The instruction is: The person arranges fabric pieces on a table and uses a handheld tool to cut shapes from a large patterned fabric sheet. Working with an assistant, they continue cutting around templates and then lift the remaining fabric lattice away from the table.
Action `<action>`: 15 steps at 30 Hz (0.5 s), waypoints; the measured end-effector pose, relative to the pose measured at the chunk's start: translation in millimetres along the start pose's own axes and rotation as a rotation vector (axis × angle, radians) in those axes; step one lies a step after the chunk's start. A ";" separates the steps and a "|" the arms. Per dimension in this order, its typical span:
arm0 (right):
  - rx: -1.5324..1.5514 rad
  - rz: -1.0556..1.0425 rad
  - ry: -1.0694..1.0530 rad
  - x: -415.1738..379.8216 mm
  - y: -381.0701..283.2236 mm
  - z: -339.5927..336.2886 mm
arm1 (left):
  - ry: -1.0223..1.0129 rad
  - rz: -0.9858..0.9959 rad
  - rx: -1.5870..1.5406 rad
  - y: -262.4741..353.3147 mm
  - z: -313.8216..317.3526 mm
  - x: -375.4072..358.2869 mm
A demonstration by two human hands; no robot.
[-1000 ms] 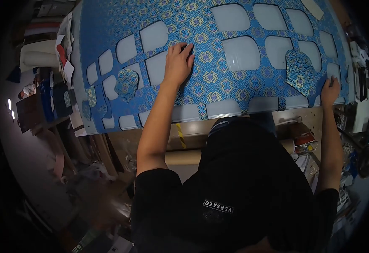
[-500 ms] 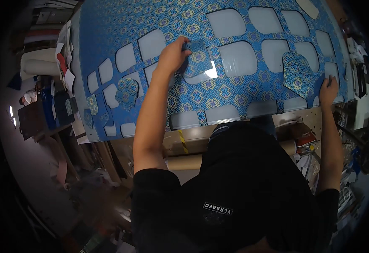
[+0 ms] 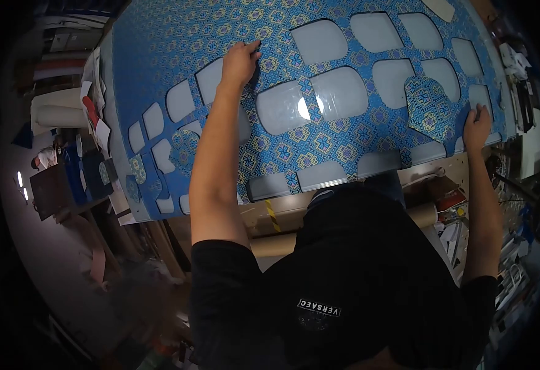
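Blue patterned fabric point(image 3: 279, 148) with many rounded cut-out openings covers the table, grey showing through them. Over its upper left part, my left hand point(image 3: 240, 63) has its fingertips pressed together near the pattern; what they hold, if anything, I cannot make out. Just right of that hand lies a rounded opening point(image 3: 279, 111) with a bright light reflection at its edge. My right hand point(image 3: 478, 128) is at the near right edge of the fabric, fingers curled beside a small opening point(image 3: 479, 95). A loose cut fabric piece point(image 3: 429, 108) lies just left of it.
Another cut fabric piece point(image 3: 185, 149) lies left of my left forearm, with smaller pieces point(image 3: 136, 166) at the table's left end. A pale card-like piece point(image 3: 440, 8) rests at the far right. Brown rolls point(image 3: 273, 245) sit below the table edge. A person point(image 3: 45, 158) is at far left.
My left hand has moved up and left from the opening. The see-through, patterned-looking piece at its fingers no longer shows there, leaving the opening fully visible. My right hand stays at the edge.
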State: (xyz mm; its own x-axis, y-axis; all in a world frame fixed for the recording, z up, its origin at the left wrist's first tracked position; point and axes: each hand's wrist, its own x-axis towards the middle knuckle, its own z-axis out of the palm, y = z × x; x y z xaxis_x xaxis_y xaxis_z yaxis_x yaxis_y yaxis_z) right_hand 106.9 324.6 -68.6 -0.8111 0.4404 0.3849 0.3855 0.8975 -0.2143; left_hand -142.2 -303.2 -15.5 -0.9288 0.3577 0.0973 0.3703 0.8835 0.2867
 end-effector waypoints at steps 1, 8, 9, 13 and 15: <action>0.002 -0.007 0.013 0.1 -1.3 -0.7 | -0.004 -0.008 -0.009 0.2 -0.4 -0.1; -0.029 -0.035 0.027 2.2 -6.2 -3.8 | 0.014 -0.069 -0.023 -3.5 7.2 8.7; -0.018 -0.029 0.027 2.3 -6.9 -3.9 | 0.016 -0.071 -0.024 -2.7 6.7 8.8; -0.004 -0.029 0.040 1.4 -8.6 -4.6 | 0.026 -0.071 -0.043 -3.4 8.6 12.7; -0.013 -0.031 0.041 1.0 -9.3 -5.3 | 0.034 -0.088 -0.093 -1.5 7.8 13.9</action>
State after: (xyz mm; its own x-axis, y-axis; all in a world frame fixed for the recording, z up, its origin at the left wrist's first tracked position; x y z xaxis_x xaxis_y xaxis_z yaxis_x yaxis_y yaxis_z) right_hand 104.8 316.9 -61.5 -0.8039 0.4129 0.4281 0.3664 0.9108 -0.1903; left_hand -155.4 -297.2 -22.0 -0.9583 0.2678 0.0996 0.2853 0.8787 0.3827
